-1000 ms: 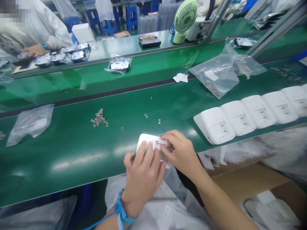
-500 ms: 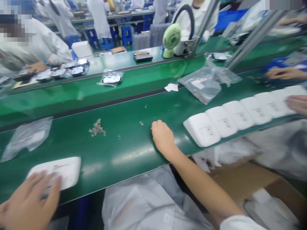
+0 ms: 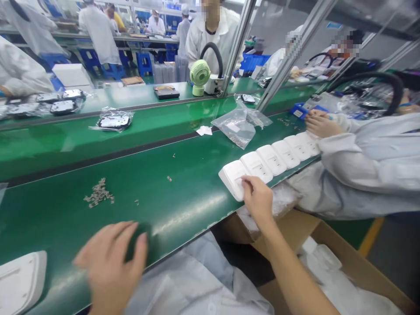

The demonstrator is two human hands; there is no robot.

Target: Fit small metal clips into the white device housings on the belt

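A row of white plastic housings (image 3: 274,159) stands tilted against one another along the near edge of the green bench. At the nearest housing (image 3: 232,173), my right hand (image 3: 257,194) has its fingers closed against the right part of the face; its grip is partly hidden. My left hand (image 3: 113,258) hovers over the bench, fingers spread and nothing in them, slightly blurred. Left of it lies a separate white housing (image 3: 24,282), cut off by the frame. Beyond my left hand is a heap of small metal pieces (image 3: 99,192), with a few loose ones (image 3: 169,178) nearby.
Clear plastic bags (image 3: 236,127) and white paper pieces (image 3: 204,130) lie toward the back. On the raised strip sits a bagged device (image 3: 114,121), with a green fan (image 3: 199,78) behind. A co-worker's hands (image 3: 323,123) are at the right. Cardboard boxes (image 3: 308,223) stand below.
My right hand has moved from the bare bench to the nearest housing in the row. My left hand has left the separate housing and moved right. The view has swung right.
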